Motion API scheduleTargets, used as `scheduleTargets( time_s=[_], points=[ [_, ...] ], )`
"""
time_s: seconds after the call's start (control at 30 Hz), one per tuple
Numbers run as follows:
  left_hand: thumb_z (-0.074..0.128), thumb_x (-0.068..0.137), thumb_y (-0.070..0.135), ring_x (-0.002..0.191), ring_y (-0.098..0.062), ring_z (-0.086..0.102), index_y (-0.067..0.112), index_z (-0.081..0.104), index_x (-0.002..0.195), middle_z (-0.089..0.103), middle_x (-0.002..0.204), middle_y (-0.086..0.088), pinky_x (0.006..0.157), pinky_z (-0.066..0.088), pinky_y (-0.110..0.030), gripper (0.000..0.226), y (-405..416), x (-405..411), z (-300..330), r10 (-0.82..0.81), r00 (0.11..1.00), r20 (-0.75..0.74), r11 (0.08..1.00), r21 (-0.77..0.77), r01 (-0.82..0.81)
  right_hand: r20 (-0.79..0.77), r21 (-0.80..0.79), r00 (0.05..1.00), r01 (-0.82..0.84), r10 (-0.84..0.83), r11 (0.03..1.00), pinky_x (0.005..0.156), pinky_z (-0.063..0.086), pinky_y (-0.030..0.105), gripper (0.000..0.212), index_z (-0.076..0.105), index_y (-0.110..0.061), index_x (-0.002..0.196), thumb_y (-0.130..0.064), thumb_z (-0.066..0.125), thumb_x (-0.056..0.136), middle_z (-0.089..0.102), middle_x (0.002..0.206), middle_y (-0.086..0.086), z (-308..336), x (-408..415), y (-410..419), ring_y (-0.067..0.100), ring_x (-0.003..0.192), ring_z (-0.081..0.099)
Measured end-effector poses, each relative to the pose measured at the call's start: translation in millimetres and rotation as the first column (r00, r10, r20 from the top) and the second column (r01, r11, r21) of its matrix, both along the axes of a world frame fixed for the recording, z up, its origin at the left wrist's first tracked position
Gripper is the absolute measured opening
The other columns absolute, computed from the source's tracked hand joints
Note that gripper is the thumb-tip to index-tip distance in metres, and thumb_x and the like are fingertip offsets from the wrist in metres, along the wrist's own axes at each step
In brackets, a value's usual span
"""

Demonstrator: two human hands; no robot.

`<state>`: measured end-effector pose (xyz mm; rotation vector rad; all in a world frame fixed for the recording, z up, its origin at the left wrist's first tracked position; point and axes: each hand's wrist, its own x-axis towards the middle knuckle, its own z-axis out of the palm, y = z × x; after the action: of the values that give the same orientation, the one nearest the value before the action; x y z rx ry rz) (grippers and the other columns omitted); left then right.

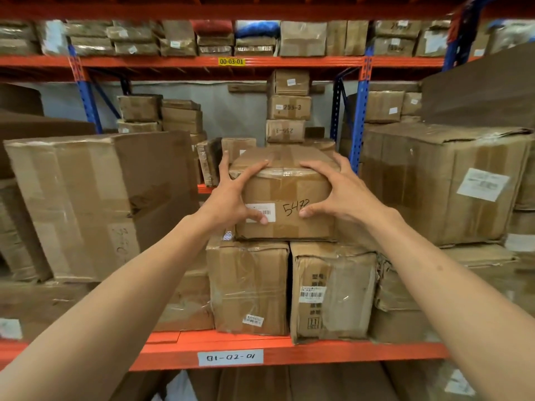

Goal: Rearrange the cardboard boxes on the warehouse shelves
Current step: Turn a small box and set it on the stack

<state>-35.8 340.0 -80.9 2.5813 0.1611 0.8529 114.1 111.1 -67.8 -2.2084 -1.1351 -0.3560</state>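
A taped cardboard box (285, 186) with handwritten digits and a barcode label sits on top of two upright boxes, one on the left (249, 287) and one on the right (333, 290), on the orange shelf (289, 354). My left hand (231, 195) grips its left front corner, fingers spread over the top edge and thumb on the label. My right hand (341, 192) grips the right front corner the same way, thumb pressed on the front face.
A big tilted box (95, 204) stands at the left and a large labelled box (443, 183) at the right. Stacked small boxes (288, 111) rise behind. An upper shelf beam (231, 62) carries more parcels. Blue uprights (359, 117) frame the bay.
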Motion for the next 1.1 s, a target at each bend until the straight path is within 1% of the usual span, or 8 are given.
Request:
scheduleTargets(
  time_s=[0.13,0.27,0.43,0.8,0.9,0.97,1.0,1.1],
  points=[
    [0.1,0.052,0.027,0.144,-0.047,0.026,0.052,0.042,0.143,0.002,0.163,-0.011,0.116,0.03,-0.05,0.111,-7.2,1.2,2.6,0.012,1.0,0.026,0.999,-0.049,-0.011,-0.028,0.157,1.0,0.003,0.001,0.988,0.114,0.034,0.049,0.102,0.046,-0.052,0.146,-0.049,0.096,0.057,0.049,0.149,0.005,-9.4,-8.6,0.1,0.027,0.136,0.039],
    [0.1,0.052,0.025,0.134,-0.047,0.039,0.047,0.048,0.139,0.012,0.159,-0.012,0.113,0.034,-0.051,0.103,-26.4,2.5,0.6,0.05,0.993,0.109,0.999,-0.007,-0.049,-0.075,0.326,0.997,0.04,-0.016,0.945,0.112,0.039,0.047,0.088,0.059,-0.043,0.14,-0.041,0.097,0.061,0.061,0.136,-0.001,-15.3,-19.4,-10.0,0.02,0.126,0.046],
    [0.099,0.056,0.03,0.129,-0.045,0.043,0.049,0.046,0.136,0.016,0.155,-0.007,0.108,0.045,-0.054,0.098,-54.5,10.9,-4.7,0.002,0.984,0.179,1.0,0.004,-0.003,0.006,0.316,1.0,0.022,-0.025,0.949,0.107,0.044,0.051,0.081,0.06,-0.045,0.137,-0.045,0.094,0.063,0.064,0.129,0.001,-6.1,-16.1,-49.2,0.024,0.12,0.056],
    [0.097,0.058,0.028,0.125,-0.046,0.047,0.046,0.044,0.138,0.013,0.155,-0.004,0.107,0.046,-0.053,0.097,-153.2,88.6,-1.8,-0.039,0.995,0.095,0.999,0.035,0.036,-0.057,0.213,0.988,0.152,-0.143,0.965,0.112,0.04,0.046,0.084,0.059,-0.043,0.142,-0.045,0.094,0.066,0.061,0.136,0.001,-4.4,32.7,-155.1,0.025,0.129,0.05],
    [0.098,0.057,0.028,0.128,-0.046,0.043,0.048,0.043,0.136,0.011,0.154,0.0,0.109,0.044,-0.055,0.098,-149.7,90.4,-2.8,-0.025,0.998,0.053,0.999,0.031,0.023,0.163,0.06,0.947,0.271,-0.277,0.961,0.104,0.044,0.047,0.088,0.05,-0.042,0.15,-0.058,0.085,0.072,0.033,0.161,0.016,-7.6,32.9,-147.4,0.038,0.127,0.054],
    [0.098,0.057,0.027,0.128,-0.046,0.043,0.048,0.043,0.136,0.011,0.154,0.0,0.109,0.044,-0.054,0.099,-152.7,90.7,-3.4,-0.026,0.999,0.046,0.999,0.029,0.025,0.376,-0.032,0.844,0.424,-0.382,0.905,0.081,0.052,0.041,0.088,0.043,-0.044,0.154,-0.07,0.075,0.076,0.002,0.171,0.016,-6.5,29.9,-145.1,0.037,0.104,0.067],
    [0.098,0.056,0.026,0.128,-0.045,0.043,0.047,0.043,0.136,0.011,0.154,0.0,0.11,0.044,-0.053,0.1,-157.0,92.1,-4.0,-0.015,0.999,0.048,1.0,0.027,0.013,0.431,-0.058,0.816,0.45,-0.384,0.891,0.075,0.052,0.039,0.088,0.042,-0.043,0.154,-0.073,0.072,0.077,0.002,0.171,0.014,-3.7,30.2,-146.8,0.036,0.098,0.069],
    [0.098,0.055,0.026,0.125,-0.045,0.047,0.045,0.043,0.136,0.01,0.156,-0.003,0.108,0.044,-0.047,0.101,-170.8,95.1,-5.8,0.02,0.997,0.071,1.0,0.02,-0.022,0.44,-0.136,0.835,0.425,-0.33,0.895,0.078,0.053,0.043,0.088,0.041,-0.039,0.152,-0.078,0.066,0.076,0.043,0.155,0.011,5.0,37.1,-157.5,0.039,0.106,0.066]
  ],
)
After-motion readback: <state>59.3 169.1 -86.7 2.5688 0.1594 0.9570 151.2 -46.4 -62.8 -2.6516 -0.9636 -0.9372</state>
